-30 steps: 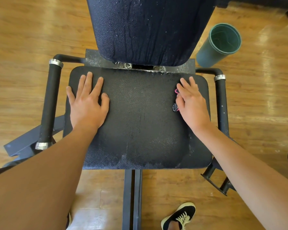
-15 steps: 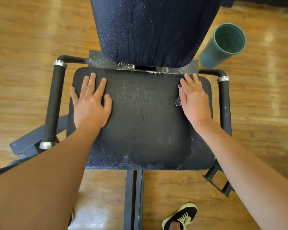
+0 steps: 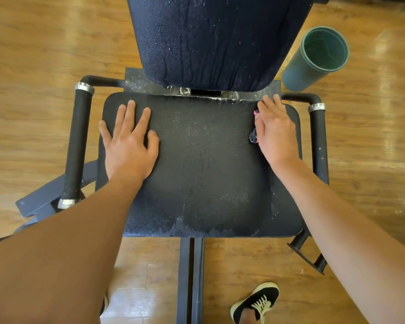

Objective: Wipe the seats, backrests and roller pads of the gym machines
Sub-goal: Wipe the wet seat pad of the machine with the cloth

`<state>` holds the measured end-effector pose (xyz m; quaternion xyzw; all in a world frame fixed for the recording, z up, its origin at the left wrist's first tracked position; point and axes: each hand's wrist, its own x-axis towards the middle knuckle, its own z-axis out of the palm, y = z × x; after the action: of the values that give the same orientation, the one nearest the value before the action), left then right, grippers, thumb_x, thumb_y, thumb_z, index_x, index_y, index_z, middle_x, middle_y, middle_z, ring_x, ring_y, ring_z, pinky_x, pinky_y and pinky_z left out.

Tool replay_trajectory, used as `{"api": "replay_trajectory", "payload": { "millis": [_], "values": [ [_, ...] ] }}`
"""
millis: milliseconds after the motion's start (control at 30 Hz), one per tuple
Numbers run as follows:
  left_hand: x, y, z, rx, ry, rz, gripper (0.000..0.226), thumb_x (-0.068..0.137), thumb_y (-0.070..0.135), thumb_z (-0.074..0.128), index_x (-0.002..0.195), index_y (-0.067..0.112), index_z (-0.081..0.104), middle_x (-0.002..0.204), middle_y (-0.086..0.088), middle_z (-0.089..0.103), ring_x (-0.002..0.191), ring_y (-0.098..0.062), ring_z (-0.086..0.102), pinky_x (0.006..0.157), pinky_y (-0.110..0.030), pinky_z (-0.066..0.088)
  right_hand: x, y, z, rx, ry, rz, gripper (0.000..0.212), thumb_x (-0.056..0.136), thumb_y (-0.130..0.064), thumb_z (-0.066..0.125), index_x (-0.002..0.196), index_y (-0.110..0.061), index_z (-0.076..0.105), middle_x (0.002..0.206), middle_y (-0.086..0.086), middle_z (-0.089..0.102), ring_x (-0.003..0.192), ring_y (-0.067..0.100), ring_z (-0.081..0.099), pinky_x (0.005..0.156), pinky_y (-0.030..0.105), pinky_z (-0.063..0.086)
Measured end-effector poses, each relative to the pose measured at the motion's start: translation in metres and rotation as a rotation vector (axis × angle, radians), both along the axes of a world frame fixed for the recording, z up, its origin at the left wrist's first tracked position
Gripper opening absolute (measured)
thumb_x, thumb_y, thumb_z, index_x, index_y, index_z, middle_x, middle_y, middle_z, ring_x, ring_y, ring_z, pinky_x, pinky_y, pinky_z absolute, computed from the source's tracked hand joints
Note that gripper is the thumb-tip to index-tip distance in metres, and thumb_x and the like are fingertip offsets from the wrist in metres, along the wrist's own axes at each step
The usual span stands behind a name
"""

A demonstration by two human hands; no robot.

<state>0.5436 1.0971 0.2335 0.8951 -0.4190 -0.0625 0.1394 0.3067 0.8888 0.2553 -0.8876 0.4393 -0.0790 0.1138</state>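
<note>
From the head view, looking down over the machine, the person's left hand [image 3: 129, 146] lies flat on the left side of the seat [image 3: 204, 164], fingers straight and spread, holding nothing. It sits on the same patch of pad as a second ago, so I take it for a brace. The right hand [image 3: 276, 134] is what has changed: it has slid back along the right side, and its fingertips now reach the seat's rear corner, just under the backrest [image 3: 215, 38]. It lies flat too, fingers extended, pressing down a small dark wiper with pink trim [image 3: 253, 136] that peeks out on the thumb side. I cannot tell whether the thumb hooks it. That looks like the end of a stroke up the right-hand strip. The middle glistens, but a paler, dull band along the front edge seems untouched. Droplets and run marks streak the backrest, which I'd guess needs wiping next. A green bin [image 3: 313, 59] stands on the floor beside the right handle [image 3: 318, 136].
</note>
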Motion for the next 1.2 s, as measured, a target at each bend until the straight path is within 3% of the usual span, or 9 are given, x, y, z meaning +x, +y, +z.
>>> {"api": "replay_trajectory", "payload": {
  "millis": [133, 300, 533, 833, 1033, 1200],
  "values": [
    [0.000, 0.000, 0.000, 0.002, -0.001, 0.002, 0.053, 0.106, 0.035, 0.038, 0.158, 0.024, 0.038, 0.170, -0.005, 0.021, 0.158, -0.022, 0.010, 0.125, -0.060, 0.001, -0.009, 0.014, 0.000, -0.008, -0.013, -0.004, 0.026, 0.105, -0.007, 0.048, 0.125, 0.003, 0.062, 0.144, 0.015, 0.055, 0.145, 0.038, 0.039, 0.107, 0.053, 0.046],
    [0.000, -0.001, 0.000, 0.011, -0.006, 0.000, 0.053, 0.106, 0.035, 0.038, 0.157, 0.023, 0.040, 0.170, -0.006, 0.022, 0.158, -0.023, 0.011, 0.124, -0.060, 0.003, -0.043, 0.056, -0.002, 0.010, -0.014, 0.063, 0.032, 0.103, -0.006, 0.056, 0.133, 0.003, 0.060, 0.147, 0.018, 0.054, 0.143, 0.041, 0.043, 0.117, 0.044, 0.027],
    [0.000, 0.000, 0.000, 0.006, -0.003, -0.007, 0.054, 0.105, 0.036, 0.036, 0.157, 0.023, 0.040, 0.170, -0.006, 0.022, 0.158, -0.023, 0.011, 0.124, -0.061, 0.004, -0.033, 0.043, -0.002, -0.022, 0.035, 0.104, 0.028, 0.106, -0.010, 0.048, 0.126, 0.006, 0.059, 0.140, 0.019, 0.056, 0.139, 0.041, 0.046, 0.114, 0.057, 0.042],
    [-0.001, 0.000, 0.001, -0.002, 0.001, -0.003, 0.054, 0.105, 0.036, 0.036, 0.157, 0.023, 0.040, 0.170, -0.006, 0.021, 0.158, -0.022, 0.011, 0.124, -0.061, 0.003, -0.027, 0.057, -0.007, -0.021, -0.024, -0.125, 0.032, 0.106, -0.007, 0.047, 0.132, 0.005, 0.059, 0.146, 0.021, 0.054, 0.142, 0.044, 0.042, 0.116, 0.055, 0.035],
    [0.000, 0.000, 0.001, 0.007, 0.002, -0.007, 0.055, 0.106, 0.038, 0.034, 0.158, 0.024, 0.038, 0.170, -0.006, 0.020, 0.158, -0.022, 0.009, 0.125, -0.061, 0.002, -0.058, 0.083, -0.006, 0.006, -0.042, 0.082, 0.033, 0.101, -0.005, 0.054, 0.132, 0.003, 0.062, 0.145, 0.017, 0.057, 0.143, 0.039, 0.044, 0.119, 0.048, 0.028],
    [0.000, 0.000, 0.001, 0.005, -0.001, -0.010, 0.054, 0.106, 0.036, 0.035, 0.158, 0.024, 0.038, 0.170, -0.006, 0.020, 0.158, -0.023, 0.009, 0.124, -0.061, 0.002, -0.048, 0.065, 0.000, -0.001, 0.007, 0.146, 0.030, 0.103, -0.009, 0.049, 0.127, 0.004, 0.061, 0.143, 0.016, 0.055, 0.141, 0.038, 0.045, 0.116, 0.053, 0.037]
  ]
}}
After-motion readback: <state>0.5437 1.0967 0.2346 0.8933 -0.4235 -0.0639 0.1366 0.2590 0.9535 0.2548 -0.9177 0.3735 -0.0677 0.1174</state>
